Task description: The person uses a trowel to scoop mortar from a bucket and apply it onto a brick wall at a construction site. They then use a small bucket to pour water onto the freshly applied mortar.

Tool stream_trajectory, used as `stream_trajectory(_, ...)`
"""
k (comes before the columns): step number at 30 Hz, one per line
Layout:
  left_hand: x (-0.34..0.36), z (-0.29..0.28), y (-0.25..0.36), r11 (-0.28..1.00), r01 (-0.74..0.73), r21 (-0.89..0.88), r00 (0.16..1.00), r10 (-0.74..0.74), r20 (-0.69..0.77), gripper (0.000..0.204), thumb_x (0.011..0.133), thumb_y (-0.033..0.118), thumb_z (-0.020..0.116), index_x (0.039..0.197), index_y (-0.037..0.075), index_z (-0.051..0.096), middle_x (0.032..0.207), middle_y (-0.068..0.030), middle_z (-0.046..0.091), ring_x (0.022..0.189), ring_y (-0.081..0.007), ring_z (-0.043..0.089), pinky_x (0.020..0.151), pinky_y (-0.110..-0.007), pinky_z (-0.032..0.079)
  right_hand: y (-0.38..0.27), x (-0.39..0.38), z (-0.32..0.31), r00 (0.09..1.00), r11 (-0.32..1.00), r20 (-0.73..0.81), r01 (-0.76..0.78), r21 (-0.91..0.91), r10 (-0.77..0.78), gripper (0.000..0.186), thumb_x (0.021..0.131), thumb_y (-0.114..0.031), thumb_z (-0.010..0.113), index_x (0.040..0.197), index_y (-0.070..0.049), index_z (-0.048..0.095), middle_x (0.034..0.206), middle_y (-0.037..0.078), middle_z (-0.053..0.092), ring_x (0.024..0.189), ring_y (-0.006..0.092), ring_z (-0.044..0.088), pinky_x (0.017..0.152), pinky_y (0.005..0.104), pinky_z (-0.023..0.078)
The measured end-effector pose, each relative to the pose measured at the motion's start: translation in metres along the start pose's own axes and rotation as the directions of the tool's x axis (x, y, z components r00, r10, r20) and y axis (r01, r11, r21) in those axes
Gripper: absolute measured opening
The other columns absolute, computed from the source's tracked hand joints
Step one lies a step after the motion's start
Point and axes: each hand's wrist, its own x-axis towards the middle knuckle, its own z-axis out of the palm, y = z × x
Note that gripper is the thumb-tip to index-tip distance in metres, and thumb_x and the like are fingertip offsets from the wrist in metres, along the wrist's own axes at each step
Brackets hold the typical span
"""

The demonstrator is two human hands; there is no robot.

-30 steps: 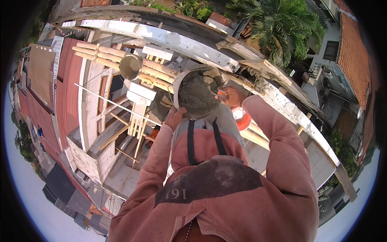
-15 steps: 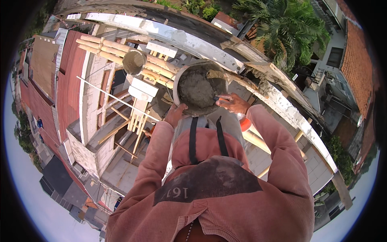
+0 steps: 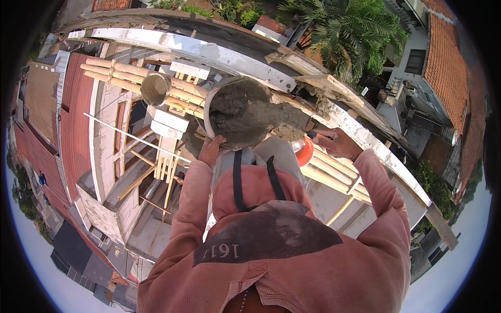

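A round bucket [image 3: 207, 116] of wet grey mortar [image 3: 237, 107] tips toward me above my lap. My left hand [image 3: 211, 150] is closed on its near left rim, the thumb over the edge. My right hand [image 3: 338, 142] grips the dark handle of a trowel [image 3: 312, 133] at the bucket's right. Mortar [image 3: 287, 119] is heaped along the trowel's blade and mostly hides it. The loaded blade reaches from my right hand back to the bucket's right rim.
Bamboo poles [image 3: 122, 70] run beneath the bucket, with a smaller mortar-stained bucket [image 3: 155, 88] on them. An orange-red rounded object [image 3: 304, 152] lies below the trowel. A white-topped wall [image 3: 219, 56] curves across the far side. A rough plank [image 3: 334, 86] lies beyond my right hand.
My right hand has moved right and drawn the trowel out of the bucket, now with mortar on its blade. My left hand stays at the rim. The view has shifted a little.
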Motion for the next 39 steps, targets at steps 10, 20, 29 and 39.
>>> stream_trajectory(10,0.006,-0.003,-0.007,0.989,0.042,-0.144,0.999,-0.042,0.007,0.030,0.086,0.024,0.059,0.105,0.001,0.053,0.104,-0.0107,0.057,0.096,-0.0205,0.060,0.079,-0.033,0.055,-0.010,-0.076,-0.089,0.979,0.973,-0.172,-0.142,-0.180,0.111,0.039,0.094,-0.043,0.058,0.078,-0.008,0.057,0.059,-0.004,0.045,0.048,0.0062,0.042,0.042,0.0241,0.032)
stream_trajectory(20,0.001,0.000,-0.009,0.991,0.026,-0.134,1.000,-0.026,0.001,0.032,0.089,0.025,0.058,0.109,0.001,0.049,0.109,-0.0105,0.055,0.102,-0.0229,0.059,0.084,-0.038,0.057,0.041,0.030,-0.073,0.967,0.730,-0.171,0.020,-0.683,-0.187,0.034,0.097,-0.027,0.045,0.078,-0.001,0.055,0.058,0.008,0.052,0.053,0.0234,0.056,0.047,0.0408,0.045)
stream_trajectory(29,0.010,-0.006,-0.014,0.992,0.033,-0.124,0.999,-0.032,0.010,0.034,0.090,0.026,0.058,0.111,0.002,0.049,0.110,-0.0109,0.053,0.104,-0.0238,0.058,0.088,-0.040,0.056,0.031,-0.007,0.013,0.793,0.533,-0.518,-0.300,-0.791,-0.322,0.039,0.090,-0.011,0.049,0.126,0.004,0.048,0.103,0.025,0.055,0.073,0.0417,0.065,0.064,0.0490,0.055)
stream_trajectory(39,-0.002,0.004,0.003,0.998,0.030,-0.049,0.999,-0.030,-0.012,0.030,0.089,0.026,0.058,0.107,0.002,0.052,0.108,-0.0110,0.054,0.100,-0.0230,0.059,0.083,-0.036,0.055,0.041,0.034,0.008,0.779,0.486,-0.533,-0.344,-0.803,-0.330,0.033,0.086,-0.008,0.052,0.117,0.002,0.052,0.104,0.022,0.055,0.076,0.0385,0.068,0.064,0.0471,0.057)
